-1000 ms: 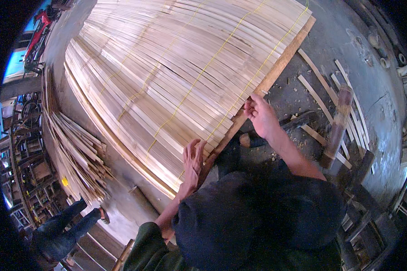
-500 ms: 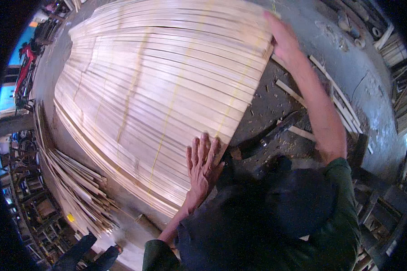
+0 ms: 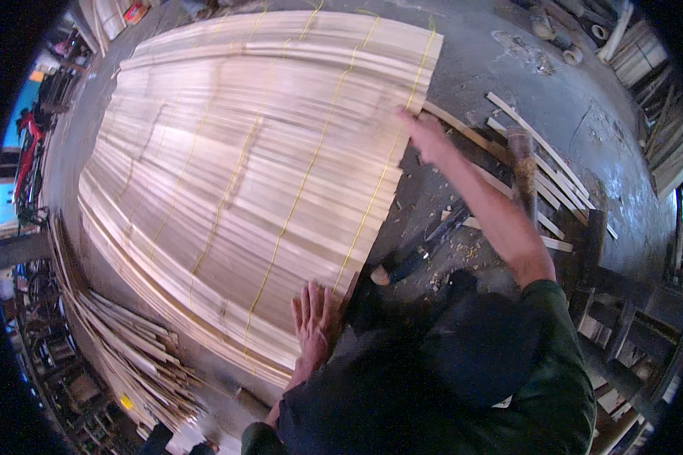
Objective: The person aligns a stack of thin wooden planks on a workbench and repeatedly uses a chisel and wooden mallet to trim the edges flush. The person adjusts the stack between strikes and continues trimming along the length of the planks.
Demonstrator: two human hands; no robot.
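The right hand [image 3: 426, 139] (I can't tell its grip) has left the mat's [image 3: 243, 178] far corner free for its right edge; the left hand [image 3: 314, 329] lies open.

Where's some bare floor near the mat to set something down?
Grey floor shows bare beyond the upper right corner of the slat mat and to the right of the loose strips. Crowded: the near right side of the mat, strewn with wood chips, and the left, where a slat bundle lies.
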